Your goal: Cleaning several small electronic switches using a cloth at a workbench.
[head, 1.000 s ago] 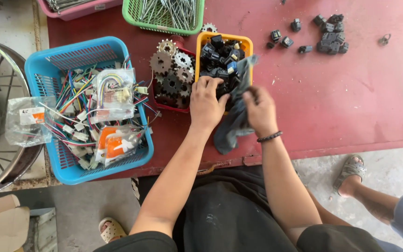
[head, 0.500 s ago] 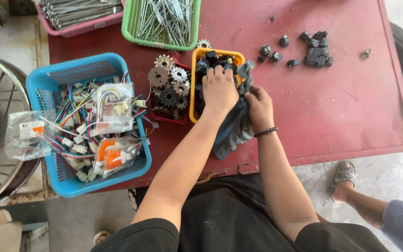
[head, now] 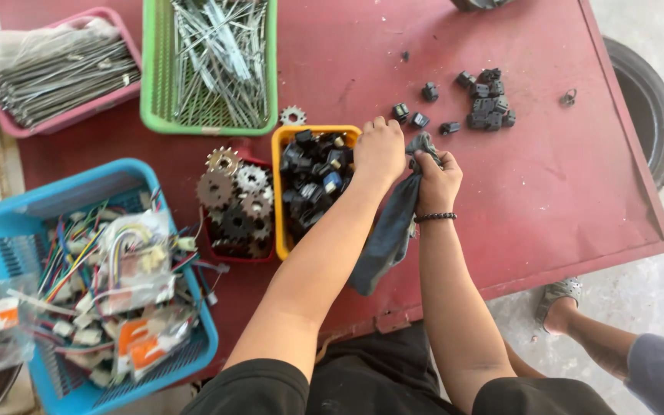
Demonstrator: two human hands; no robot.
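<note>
Single head view looks steeply down, near, onto the red table [head: 547,184].

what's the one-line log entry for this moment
left hand: at yellow bin rim, over black parts | right hand: gripping grey rag | surface: red table

Table [head: 578,192]: at its near left edge, basket of wires and connectors [head: 94,284]; right of it, tray of sprockets [head: 236,207], touching the bin of small blocks [head: 313,180] on its right. Behind these, basket of loose rods [head: 209,61], with basket of bagged spokes [head: 55,69] to its left. Single sprocket [head: 293,116] between rod basket and bin. Loose blocks [head: 486,100] at far right. Left hand [head: 378,150] at bin's right rim; right hand [head: 438,180] beside it, holding cloth [head: 390,230].
</note>
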